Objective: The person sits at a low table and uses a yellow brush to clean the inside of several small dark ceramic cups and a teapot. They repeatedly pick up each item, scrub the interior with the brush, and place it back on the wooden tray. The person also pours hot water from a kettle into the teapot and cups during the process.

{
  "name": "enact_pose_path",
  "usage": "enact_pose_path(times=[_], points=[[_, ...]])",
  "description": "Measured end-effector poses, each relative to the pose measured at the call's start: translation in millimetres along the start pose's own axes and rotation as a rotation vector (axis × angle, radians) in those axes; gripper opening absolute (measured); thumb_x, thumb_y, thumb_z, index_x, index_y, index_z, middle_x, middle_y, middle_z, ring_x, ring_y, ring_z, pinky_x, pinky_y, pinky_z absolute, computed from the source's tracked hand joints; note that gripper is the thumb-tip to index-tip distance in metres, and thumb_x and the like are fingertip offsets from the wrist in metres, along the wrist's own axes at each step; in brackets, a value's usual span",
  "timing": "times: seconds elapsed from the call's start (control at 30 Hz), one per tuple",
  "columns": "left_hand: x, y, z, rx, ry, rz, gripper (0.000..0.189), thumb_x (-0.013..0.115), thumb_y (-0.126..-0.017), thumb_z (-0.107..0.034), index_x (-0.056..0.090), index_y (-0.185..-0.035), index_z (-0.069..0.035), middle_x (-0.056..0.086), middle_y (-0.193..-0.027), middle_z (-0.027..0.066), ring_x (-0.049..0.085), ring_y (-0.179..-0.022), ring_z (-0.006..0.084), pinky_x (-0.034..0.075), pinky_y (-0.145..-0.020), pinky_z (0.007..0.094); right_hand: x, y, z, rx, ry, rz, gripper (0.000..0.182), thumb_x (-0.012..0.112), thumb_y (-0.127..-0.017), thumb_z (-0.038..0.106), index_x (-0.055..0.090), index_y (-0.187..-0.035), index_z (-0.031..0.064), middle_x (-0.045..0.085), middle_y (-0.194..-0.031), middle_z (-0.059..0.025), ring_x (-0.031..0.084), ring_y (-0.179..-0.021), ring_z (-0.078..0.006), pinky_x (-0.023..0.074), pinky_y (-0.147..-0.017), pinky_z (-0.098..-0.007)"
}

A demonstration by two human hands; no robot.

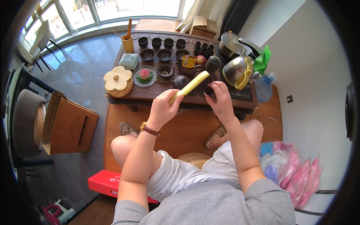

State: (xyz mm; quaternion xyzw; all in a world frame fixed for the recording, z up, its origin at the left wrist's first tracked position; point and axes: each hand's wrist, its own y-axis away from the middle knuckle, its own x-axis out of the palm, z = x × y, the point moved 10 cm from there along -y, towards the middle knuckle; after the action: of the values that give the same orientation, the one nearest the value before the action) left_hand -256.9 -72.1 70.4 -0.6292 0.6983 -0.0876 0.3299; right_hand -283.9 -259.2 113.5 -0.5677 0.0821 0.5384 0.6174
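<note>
My left hand (pixel 166 105) is closed around the lower end of a long pale-yellow object (pixel 192 84), perhaps a folded cloth or a brush handle, which slants up over the tea table (pixel 140 94). To its right, my right hand (pixel 220 98) holds a small dark item (pixel 209 90) between thumb and fingers, possibly a teapot lid or cup; the fingers partly hide it. A dark round teapot (pixel 181 81) stands just beyond my left hand. Behind it are a larger brown teapot (pixel 189 70) with a yellow packet (pixel 188 61) on top, and a dark bowl (pixel 165 71).
Dark cups (pixel 156 42) and bowls stand in rows at the back. A steel kettle (pixel 236 70) and a lidded pot (pixel 231 43) stand at the right. Wooden flower-shaped coasters (pixel 117 81) and a lotus ornament (pixel 144 74) are at the left. A cardboard box (pixel 70 126) stands on the floor.
</note>
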Motion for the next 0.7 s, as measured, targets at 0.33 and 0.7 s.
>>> enact_pose_path(times=[0.33, 0.7], points=[[6.0, 6.8, -7.2, -0.008, -0.074, 0.064, 0.019, 0.066, -0.088, -0.019, 0.063, -0.097, -0.003, 0.067, -0.087, 0.0118, 0.064, -0.070, 0.0329, 0.051, -0.060, 0.0376, 0.3, 15.8, 3.7, -0.004, 0.019, 0.003, 0.037, 0.072, -0.073, -0.002, 0.057, -0.107, 0.0020, 0.055, -0.104, -0.0133, 0.057, -0.095, -0.0312, 0.0494, -0.083, -0.0372], [1.7, 8.8, -12.6, 0.052, -0.218, 0.042, 0.016, 0.068, -0.085, -0.013, 0.062, -0.095, -0.003, 0.064, -0.080, 0.0102, 0.062, -0.060, 0.0289, 0.049, -0.053, 0.0356, 9.1, 26.8, -34.5, 0.422, -0.337, -0.143, 0.029, 0.074, -0.076, 0.006, 0.056, -0.098, 0.0007, 0.050, -0.093, -0.0083, 0.053, -0.081, -0.0205, 0.0459, -0.075, -0.0311]])
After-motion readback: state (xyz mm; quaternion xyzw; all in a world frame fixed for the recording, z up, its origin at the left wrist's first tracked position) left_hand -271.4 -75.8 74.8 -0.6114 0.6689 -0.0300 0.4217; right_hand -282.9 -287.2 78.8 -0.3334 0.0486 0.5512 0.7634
